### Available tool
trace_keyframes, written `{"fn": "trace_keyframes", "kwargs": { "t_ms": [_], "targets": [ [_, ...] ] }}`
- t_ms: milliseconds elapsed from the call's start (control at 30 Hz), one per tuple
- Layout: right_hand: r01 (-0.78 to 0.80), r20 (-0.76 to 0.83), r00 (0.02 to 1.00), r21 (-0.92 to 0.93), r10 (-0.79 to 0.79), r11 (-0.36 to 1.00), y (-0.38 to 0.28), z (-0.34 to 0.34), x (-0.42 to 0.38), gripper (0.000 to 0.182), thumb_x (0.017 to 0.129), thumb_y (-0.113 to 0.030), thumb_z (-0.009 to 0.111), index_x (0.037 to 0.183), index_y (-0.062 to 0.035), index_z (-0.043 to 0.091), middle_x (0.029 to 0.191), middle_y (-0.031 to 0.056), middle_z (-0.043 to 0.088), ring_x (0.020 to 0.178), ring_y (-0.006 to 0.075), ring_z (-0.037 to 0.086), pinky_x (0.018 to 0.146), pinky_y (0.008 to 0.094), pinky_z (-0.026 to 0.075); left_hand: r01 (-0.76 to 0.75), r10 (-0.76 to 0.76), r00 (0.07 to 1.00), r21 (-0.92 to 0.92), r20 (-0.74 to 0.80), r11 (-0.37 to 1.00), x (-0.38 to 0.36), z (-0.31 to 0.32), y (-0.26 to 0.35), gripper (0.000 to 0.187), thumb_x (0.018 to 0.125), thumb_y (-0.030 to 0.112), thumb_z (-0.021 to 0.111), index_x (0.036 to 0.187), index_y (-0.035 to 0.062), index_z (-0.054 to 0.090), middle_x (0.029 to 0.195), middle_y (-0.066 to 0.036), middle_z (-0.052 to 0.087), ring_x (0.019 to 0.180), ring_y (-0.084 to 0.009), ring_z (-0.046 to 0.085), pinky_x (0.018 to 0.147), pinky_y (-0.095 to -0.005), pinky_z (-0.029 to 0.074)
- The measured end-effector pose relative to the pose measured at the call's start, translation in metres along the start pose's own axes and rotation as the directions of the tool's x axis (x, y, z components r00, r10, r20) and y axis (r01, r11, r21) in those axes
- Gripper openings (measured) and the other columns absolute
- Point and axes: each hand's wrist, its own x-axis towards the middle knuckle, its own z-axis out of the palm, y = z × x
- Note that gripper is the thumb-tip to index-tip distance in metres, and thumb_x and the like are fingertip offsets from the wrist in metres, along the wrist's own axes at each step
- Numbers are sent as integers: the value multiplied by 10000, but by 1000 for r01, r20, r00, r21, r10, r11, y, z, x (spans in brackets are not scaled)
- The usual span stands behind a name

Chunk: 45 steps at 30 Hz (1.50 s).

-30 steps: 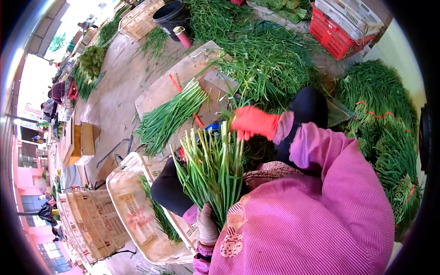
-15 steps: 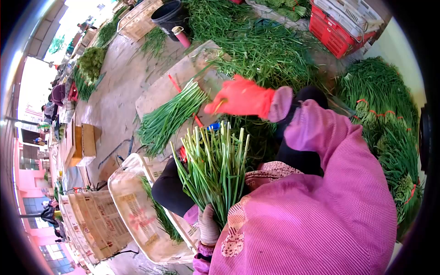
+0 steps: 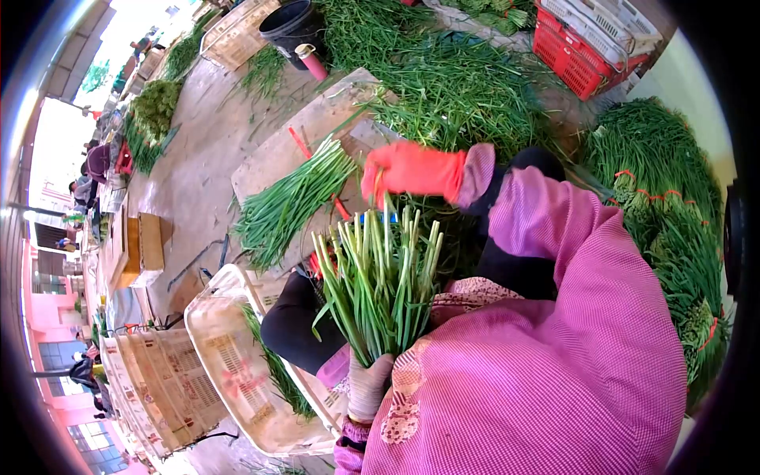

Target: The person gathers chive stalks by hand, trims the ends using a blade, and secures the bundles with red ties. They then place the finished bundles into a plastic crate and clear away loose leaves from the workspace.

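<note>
My left hand (image 3: 368, 386), in a pale glove, is closed round the lower part of a bunch of green stalks (image 3: 380, 293), whose pale cut ends point up. My right hand (image 3: 412, 170), in an orange-red glove, is just above those ends, its fingers bent together; a thin yellowish strand hangs below them, and what they pinch is too small to name. A second bunch of stalks (image 3: 297, 202) lies on a board (image 3: 269, 162) across a red strip (image 3: 300, 143). Something blue, partly hidden, shows behind the held stalks.
A white crate (image 3: 237, 380) stands by my left knee, with stacked crates (image 3: 162, 388) beyond. Loose greens (image 3: 467, 87) are heaped ahead; tied bundles (image 3: 657, 174) lie at right. A black bucket (image 3: 293, 30), pink bottle (image 3: 313, 63) and red crate (image 3: 564, 59) stand further off.
My left hand has risen slightly with the bunch, which has shifted a little right and stands more upright. My right hand has turned, its fingers now pointing down near the stalk tips.
</note>
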Motion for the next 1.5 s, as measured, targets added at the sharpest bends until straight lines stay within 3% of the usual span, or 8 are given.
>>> {"fn": "trace_keyframes", "kwargs": {
  "t_ms": [133,367,600,933,1033,1200,1333,1500],
  "targets": [
    [149,-462,845,-282,-270,948,-26,-65,-2,117,823,-36,622,934,-44,656,851,83,707,750,203,691,625,320,533,85,-82,993,32,-85,996,3,-6,-3,460,861,43,619,1302,35,485,1144,-68,617,1010,-181,601,900,-330,496],
    [-688,-353,585,-692,-730,-217,-13,-153,-12,480,880,-459,580,1201,-105,615,1188,135,635,1136,349,560,1008,447,368,85,-102,982,-112,-160,990,-2,-12,-4,398,894,188,622,1231,-12,553,1137,-82,636,1006,-191,613,909,-319,491],
    [334,155,905,-835,-396,437,-24,28,-8,490,888,-552,514,1023,-134,732,1292,128,603,1382,412,315,1141,573,154,103,-105,985,-22,-136,994,-3,-16,-4,419,876,149,599,1259,-10,535,1151,-86,634,1022,-210,620,915,-334,496],
    [276,505,849,-675,156,684,12,57,5,237,802,-382,618,923,-215,736,1339,94,550,1421,401,236,1121,636,145,48,-55,996,-90,-71,995,-6,-13,-8,500,874,139,631,1344,54,480,1223,-65,600,1087,-204,593,945,-328,483],
    [347,443,896,-658,-29,669,32,28,13,136,773,-223,625,774,-118,711,913,71,684,1126,355,577,1038,545,365,57,-59,998,-91,-22,994,-4,-22,-12,509,886,139,635,1360,67,467,1242,-68,592,1100,-206,587,953,-333,482],
    [-208,-49,861,-942,-507,-262,3,-48,7,175,812,-240,620,748,-93,689,784,93,675,853,290,657,788,406,507,28,-30,1000,-153,-5,988,-3,-12,-9,507,901,130,630,1371,66,451,1258,-72,583,1098,-210,585,959,-349,482],
    [204,-120,893,-751,-433,629,-42,-5,-7,271,875,-333,624,824,-71,670,802,153,652,797,341,640,695,426,503,36,-35,999,-111,6,993,-2,-2,-6,526,920,158,608,1401,63,417,1264,-72,575,1106,-200,575,966,-334,470],
    [348,139,933,-593,-333,726,-25,60,-10,234,867,-290,605,780,-72,610,736,144,630,723,356,628,645,427,490,-35,34,999,40,28,999,-4,-4,-7,514,949,195,547,1421,64,393,1269,-60,562,1127,-179,551,976,-317,448]
  ]
}}
